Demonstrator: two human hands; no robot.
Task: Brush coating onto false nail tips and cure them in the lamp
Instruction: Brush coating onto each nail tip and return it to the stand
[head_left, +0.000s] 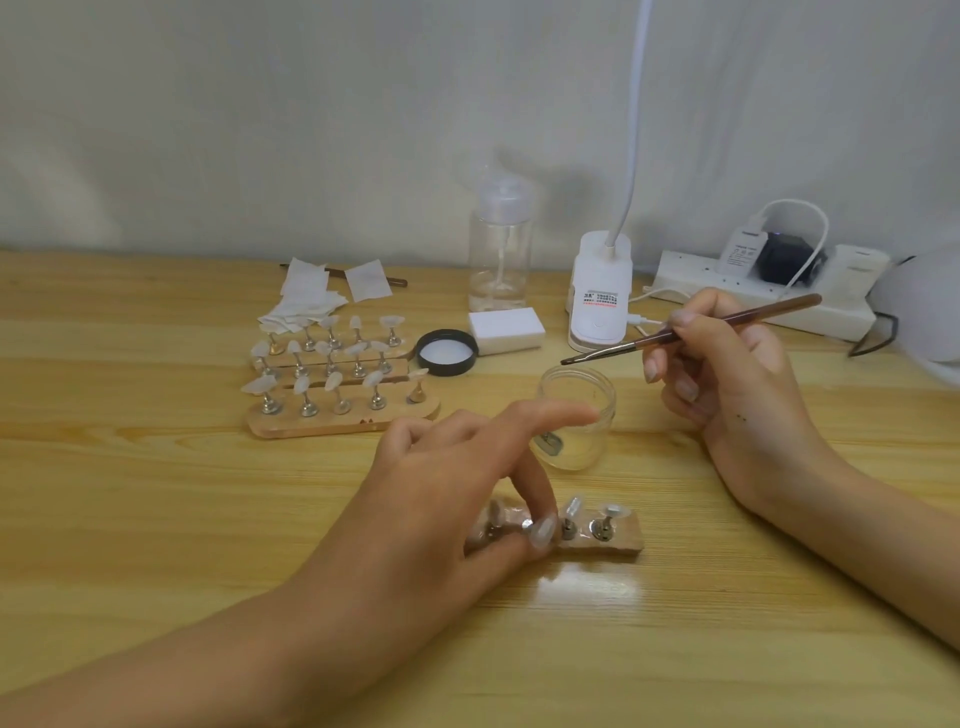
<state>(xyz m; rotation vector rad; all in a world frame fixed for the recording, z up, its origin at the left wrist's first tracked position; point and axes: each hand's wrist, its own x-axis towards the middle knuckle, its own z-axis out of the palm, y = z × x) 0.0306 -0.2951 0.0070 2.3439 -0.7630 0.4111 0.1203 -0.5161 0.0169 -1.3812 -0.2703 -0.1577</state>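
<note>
Wooden table (156, 519), left grip (441, 478) pinching nail tip (543, 532), index extended, right grip (727, 374) holding brush (727, 319) near jar (576, 415)

The person's left hand (452, 467) is smeared by motion and covers the left end of the short wooden strip of nail stands (618, 543) near the front edge of the pale wooden table (156, 493). Whether it pinches a stand or only touches one, I cannot tell. The bristles of the thin brown-handled brush (691, 330) are too small to judge. The white lamp neck (631, 130) leaves the picture's top. The label on the white lamp base (601, 270) is unreadable, and a white rounded object (930, 306) at the table's right edge is cut off.
</note>
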